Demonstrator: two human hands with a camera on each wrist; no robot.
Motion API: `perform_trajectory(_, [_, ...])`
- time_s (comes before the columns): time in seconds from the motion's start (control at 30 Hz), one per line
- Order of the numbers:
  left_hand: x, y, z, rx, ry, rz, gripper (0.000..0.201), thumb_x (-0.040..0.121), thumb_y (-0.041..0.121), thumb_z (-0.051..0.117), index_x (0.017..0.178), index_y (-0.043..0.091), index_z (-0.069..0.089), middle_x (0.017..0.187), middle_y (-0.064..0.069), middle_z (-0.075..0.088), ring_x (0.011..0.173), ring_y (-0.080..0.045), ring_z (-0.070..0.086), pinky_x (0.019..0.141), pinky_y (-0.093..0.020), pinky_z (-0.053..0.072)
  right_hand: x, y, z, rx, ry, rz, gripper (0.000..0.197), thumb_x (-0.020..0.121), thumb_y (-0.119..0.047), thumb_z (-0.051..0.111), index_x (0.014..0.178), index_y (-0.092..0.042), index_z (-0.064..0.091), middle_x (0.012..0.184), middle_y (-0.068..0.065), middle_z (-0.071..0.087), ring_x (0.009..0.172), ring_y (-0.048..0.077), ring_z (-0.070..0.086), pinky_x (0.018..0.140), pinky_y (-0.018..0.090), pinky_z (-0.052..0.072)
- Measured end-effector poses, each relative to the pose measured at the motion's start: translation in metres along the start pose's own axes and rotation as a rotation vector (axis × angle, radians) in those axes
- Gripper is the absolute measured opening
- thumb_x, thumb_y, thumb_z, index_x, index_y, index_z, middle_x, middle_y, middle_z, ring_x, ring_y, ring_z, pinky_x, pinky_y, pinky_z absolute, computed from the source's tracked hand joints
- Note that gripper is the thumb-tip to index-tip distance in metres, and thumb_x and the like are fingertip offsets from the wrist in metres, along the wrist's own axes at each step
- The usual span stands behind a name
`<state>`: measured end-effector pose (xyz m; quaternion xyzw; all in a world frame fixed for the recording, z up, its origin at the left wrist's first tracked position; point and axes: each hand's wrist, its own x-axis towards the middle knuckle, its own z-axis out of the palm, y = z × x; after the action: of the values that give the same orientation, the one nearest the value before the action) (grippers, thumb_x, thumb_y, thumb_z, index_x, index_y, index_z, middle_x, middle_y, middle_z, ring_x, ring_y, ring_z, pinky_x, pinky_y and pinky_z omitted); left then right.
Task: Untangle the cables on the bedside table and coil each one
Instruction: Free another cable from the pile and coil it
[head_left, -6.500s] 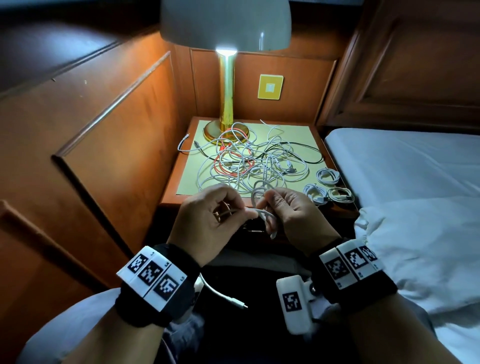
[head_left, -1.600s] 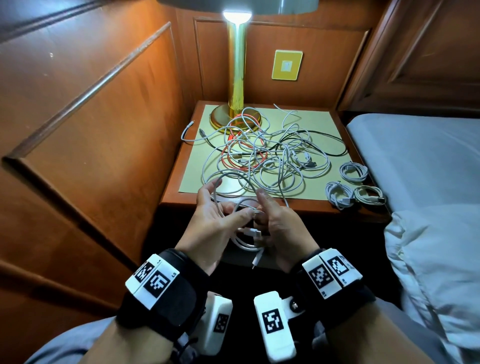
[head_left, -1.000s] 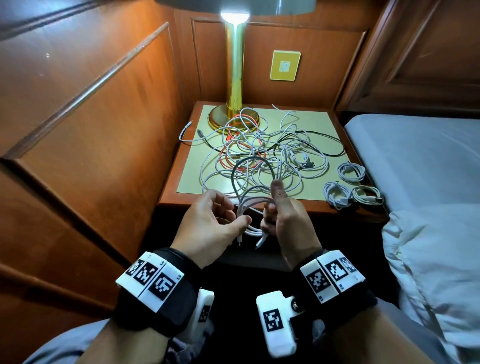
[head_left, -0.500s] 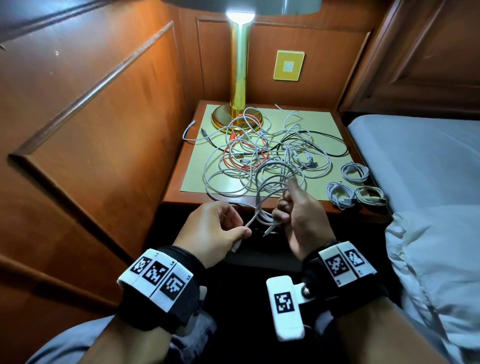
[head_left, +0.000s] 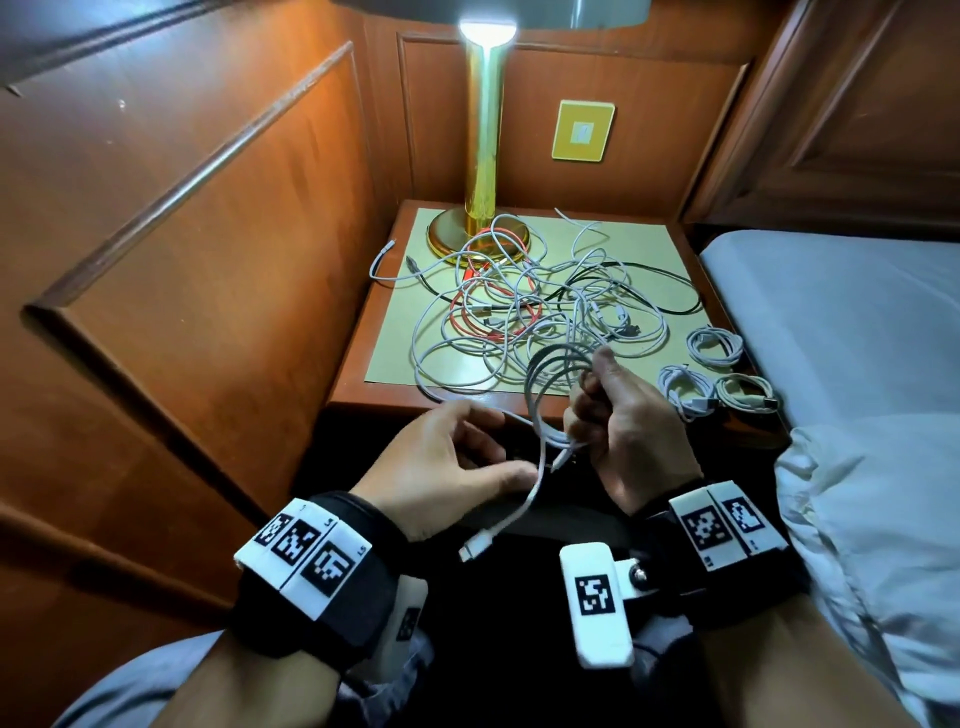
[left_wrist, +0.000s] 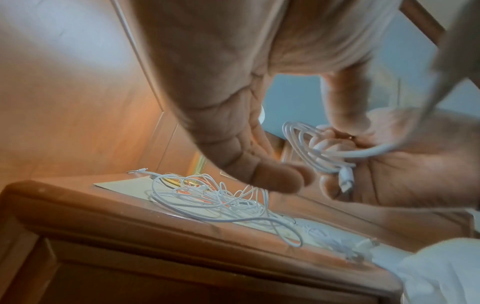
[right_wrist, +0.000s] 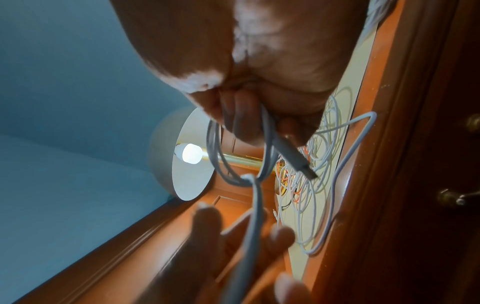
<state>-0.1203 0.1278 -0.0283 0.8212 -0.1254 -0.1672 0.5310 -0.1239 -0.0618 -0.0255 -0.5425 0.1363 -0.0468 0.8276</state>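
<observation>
A tangle of white, red and black cables (head_left: 519, 312) (left_wrist: 207, 197) lies on the bedside table (head_left: 389, 400). My right hand (head_left: 597, 410) grips a small coil of white cable (head_left: 550, 384) (left_wrist: 306, 148) (right_wrist: 215, 156) just in front of the table's near edge; one plug (right_wrist: 298, 160) sticks out of its fist. The coil's loose tail runs past my left thumb and hangs down to a white connector (head_left: 475, 551). My left hand (head_left: 506, 447) sits left of the coil with fingers loosely spread (right_wrist: 207, 236), the tail lying across them.
Three coiled white cables (head_left: 714, 345) (head_left: 685, 387) (head_left: 745, 389) sit at the table's right edge. A gold lamp (head_left: 483, 130) stands at the back. Wood panelling (head_left: 208, 260) closes the left side; the bed (head_left: 831, 312) and white bedding (head_left: 872, 493) lie right.
My left hand has loosened its pinch on the cable end, and the tail with its connector now hangs lower below the thumb. The right hand keeps hold of the coil.
</observation>
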Motion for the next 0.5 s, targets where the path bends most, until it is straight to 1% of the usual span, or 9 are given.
perform_trajectory(0.07, [0.002, 0.006, 0.001, -0.208, 0.084, 0.026, 0.051, 0.07, 0.042, 0.08, 0.114, 0.021, 0.063, 0.092, -0.002, 0.074, 0.07, -0.016, 0.07, 0.06, -0.03, 0.056, -0.004, 0.003, 0.003, -0.062, -0.097, 0.038, 0.038, 0.106, -0.031, 0.04, 0.07, -0.018, 0.037, 0.056, -0.002, 0.024, 0.047, 0.013, 0.022, 0.042, 0.022, 0.024])
perform_trajectory(0.13, [0.004, 0.008, 0.0, -0.302, 0.12, 0.061, 0.052, 0.072, 0.041, 0.074, 0.117, 0.016, 0.064, 0.093, -0.002, 0.074, 0.067, -0.015, 0.068, 0.054, -0.03, 0.055, -0.007, 0.007, 0.008, -0.101, -0.164, 0.067, 0.039, 0.106, -0.029, 0.039, 0.069, -0.016, 0.037, 0.054, -0.003, 0.027, 0.045, 0.012, 0.023, 0.045, 0.023, 0.023])
perform_trajectory(0.2, [0.005, 0.008, 0.001, -0.334, 0.126, 0.089, 0.042, 0.079, 0.034, 0.072, 0.113, 0.01, 0.066, 0.093, -0.009, 0.074, 0.061, -0.013, 0.063, 0.05, -0.028, 0.052, -0.009, 0.009, 0.01, -0.126, -0.21, 0.082, 0.039, 0.107, -0.027, 0.038, 0.069, -0.016, 0.037, 0.053, -0.005, 0.03, 0.045, 0.011, 0.025, 0.046, 0.024, 0.022])
perform_trajectory(0.27, [0.005, 0.007, 0.002, -0.33, 0.132, 0.103, 0.024, 0.089, 0.02, 0.07, 0.107, 0.004, 0.068, 0.087, -0.017, 0.072, 0.056, -0.014, 0.057, 0.048, -0.027, 0.05, -0.009, 0.011, 0.011, -0.13, -0.234, 0.088, 0.037, 0.107, -0.027, 0.038, 0.072, -0.014, 0.04, 0.053, -0.006, 0.032, 0.044, 0.009, 0.027, 0.045, 0.022, 0.024])
perform_trajectory(0.3, [0.005, 0.007, 0.002, -0.326, 0.131, 0.105, 0.017, 0.092, 0.014, 0.067, 0.104, 0.002, 0.068, 0.082, -0.018, 0.069, 0.055, -0.015, 0.055, 0.048, -0.026, 0.049, -0.008, 0.012, 0.012, -0.126, -0.24, 0.089, 0.036, 0.106, -0.028, 0.039, 0.074, -0.012, 0.044, 0.054, -0.005, 0.033, 0.044, 0.009, 0.027, 0.044, 0.021, 0.026])
perform_trajectory(0.33, [0.006, 0.006, 0.001, -0.329, 0.127, 0.107, 0.014, 0.094, 0.01, 0.065, 0.103, -0.001, 0.067, 0.079, -0.017, 0.067, 0.055, -0.017, 0.053, 0.047, -0.025, 0.049, -0.008, 0.013, 0.012, -0.121, -0.245, 0.085, 0.034, 0.105, -0.028, 0.04, 0.078, -0.01, 0.048, 0.055, -0.005, 0.034, 0.045, 0.009, 0.028, 0.044, 0.021, 0.027])
perform_trajectory(0.43, [0.007, 0.008, 0.0, -0.393, 0.096, 0.093, 0.019, 0.098, 0.009, 0.058, 0.105, -0.007, 0.064, 0.078, -0.013, 0.064, 0.057, -0.023, 0.05, 0.045, -0.025, 0.046, -0.009, 0.016, 0.014, -0.103, -0.259, 0.077, 0.032, 0.103, -0.03, 0.042, 0.095, -0.003, 0.057, 0.057, -0.005, 0.041, 0.05, 0.01, 0.032, 0.047, 0.02, 0.028])
perform_trajectory(0.5, [0.005, 0.01, 0.001, -0.464, 0.045, 0.067, 0.026, 0.1, 0.014, 0.053, 0.105, -0.009, 0.062, 0.076, -0.013, 0.063, 0.05, -0.016, 0.047, 0.043, -0.025, 0.042, -0.011, 0.016, 0.016, -0.099, -0.284, 0.076, 0.033, 0.104, -0.03, 0.04, 0.097, -0.004, 0.06, 0.055, -0.005, 0.044, 0.051, 0.01, 0.034, 0.048, 0.021, 0.026])
